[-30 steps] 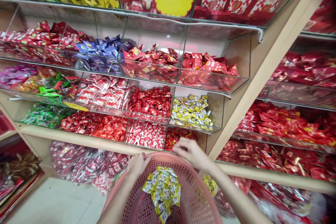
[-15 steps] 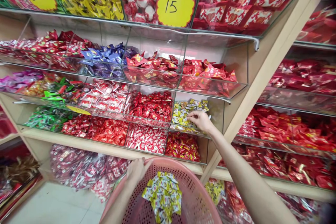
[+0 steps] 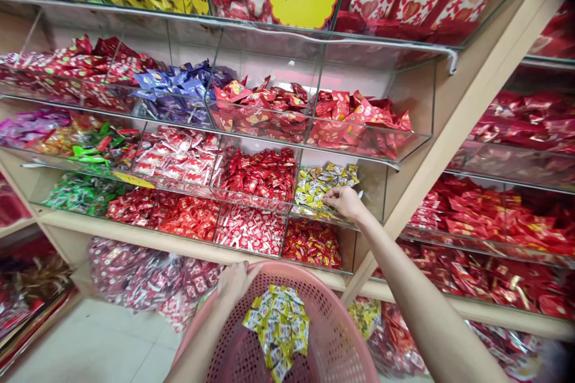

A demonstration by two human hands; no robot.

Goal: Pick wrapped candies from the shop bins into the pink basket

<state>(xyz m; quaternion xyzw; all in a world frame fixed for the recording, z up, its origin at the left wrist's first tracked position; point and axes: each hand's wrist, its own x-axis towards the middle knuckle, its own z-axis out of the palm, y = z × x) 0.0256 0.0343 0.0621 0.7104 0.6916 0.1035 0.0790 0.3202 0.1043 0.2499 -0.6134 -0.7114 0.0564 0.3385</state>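
My left hand (image 3: 234, 282) is closed over the left rim of a pink perforated plastic basket (image 3: 335, 305). Inside the basket lies a heap of small yellow-and-white wrapped candies (image 3: 281, 326). My right hand (image 3: 344, 201) reaches into a clear shelf bin holding the same kind of yellow-and-white candies (image 3: 309, 185). Its fingers are pinched together at the candies, and whatever may be between the fingertips is hidden.
Red-wrapped candies (image 3: 258, 173) fill the bin to the left, with more red ones (image 3: 312, 243) below. Clear bin fronts and a wooden upright (image 3: 406, 197) border my right arm. Bagged candies (image 3: 135, 275) lie under the bottom shelf.
The view has shifted slightly, and the upper shelves sit higher in it. My right hand's fingers have drawn closer together at the candies. My left hand still grips the basket.
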